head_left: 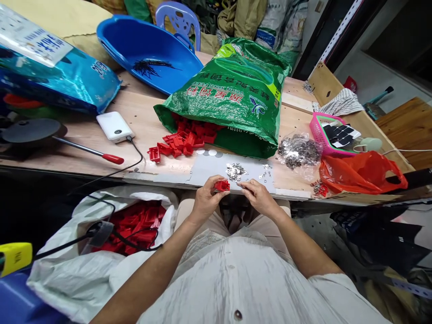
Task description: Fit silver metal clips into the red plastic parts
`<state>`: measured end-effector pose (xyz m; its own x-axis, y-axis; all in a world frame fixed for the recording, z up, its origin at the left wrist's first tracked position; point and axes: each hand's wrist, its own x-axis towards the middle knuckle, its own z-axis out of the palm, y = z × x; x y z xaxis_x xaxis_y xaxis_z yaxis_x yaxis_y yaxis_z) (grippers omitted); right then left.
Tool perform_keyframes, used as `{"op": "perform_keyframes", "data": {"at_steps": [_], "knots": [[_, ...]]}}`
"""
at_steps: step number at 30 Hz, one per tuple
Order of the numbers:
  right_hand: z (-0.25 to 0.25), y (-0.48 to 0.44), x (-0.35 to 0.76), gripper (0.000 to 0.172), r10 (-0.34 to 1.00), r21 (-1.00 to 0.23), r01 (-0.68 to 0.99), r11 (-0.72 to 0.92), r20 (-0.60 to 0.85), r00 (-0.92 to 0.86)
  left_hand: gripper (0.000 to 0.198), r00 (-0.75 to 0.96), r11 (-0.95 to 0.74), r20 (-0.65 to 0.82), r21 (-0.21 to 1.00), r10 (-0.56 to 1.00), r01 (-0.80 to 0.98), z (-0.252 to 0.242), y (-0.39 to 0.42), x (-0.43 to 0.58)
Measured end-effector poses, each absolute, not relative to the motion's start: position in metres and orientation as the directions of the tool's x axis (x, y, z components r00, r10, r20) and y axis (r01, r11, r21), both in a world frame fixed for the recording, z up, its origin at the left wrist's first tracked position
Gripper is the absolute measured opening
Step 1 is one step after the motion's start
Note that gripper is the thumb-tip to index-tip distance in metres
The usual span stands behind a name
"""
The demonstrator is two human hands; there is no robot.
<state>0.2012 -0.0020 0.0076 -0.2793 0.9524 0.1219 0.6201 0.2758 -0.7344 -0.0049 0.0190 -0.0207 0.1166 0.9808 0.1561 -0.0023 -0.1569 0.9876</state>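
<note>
Near the front edge of the table, my left hand pinches a small red plastic part between thumb and fingers. Just to its right, my right hand is closed on a small metal piece, partly hidden by the fingertips. Beyond both hands, a pile of small silvery metal pieces lies on a grey sheet. More red parts spill from the mouth of a green feed bag.
A white sack of red parts stands below the table at left. A power bank with a cable, a lever tool and a blue basin are at left. At right are a plastic bag of metal pieces, a pink basket and an orange bag.
</note>
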Motion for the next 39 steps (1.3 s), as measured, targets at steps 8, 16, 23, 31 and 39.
{"op": "perform_keyframes", "data": {"at_steps": [8,16,23,31,39], "knots": [[0.0,0.01,0.19,0.02,0.944,-0.657,0.686,0.313,0.136,-0.301,0.044,0.239,-0.313,0.26,0.924,0.936,0.222,-0.029,0.039,-0.012],[-0.006,0.016,0.188,0.022,0.92,-0.609,0.703,0.367,0.128,-0.37,0.041,0.32,-0.355,0.258,0.888,0.911,0.292,-0.028,0.043,-0.015],[0.002,0.012,0.181,0.023,0.939,-0.573,0.759,0.31,0.06,-0.338,0.035,0.28,-0.286,0.202,0.909,0.939,0.303,-0.026,0.045,-0.014],[0.016,0.013,0.157,0.022,0.971,-0.46,0.872,0.166,-0.076,-0.225,0.031,0.261,-0.293,0.219,0.909,0.94,0.297,-0.03,0.04,-0.012],[0.021,0.014,0.164,0.016,0.964,-0.519,0.834,0.186,-0.066,-0.256,0.03,0.246,-0.264,0.199,0.927,0.949,0.266,-0.03,0.04,-0.012]]}}
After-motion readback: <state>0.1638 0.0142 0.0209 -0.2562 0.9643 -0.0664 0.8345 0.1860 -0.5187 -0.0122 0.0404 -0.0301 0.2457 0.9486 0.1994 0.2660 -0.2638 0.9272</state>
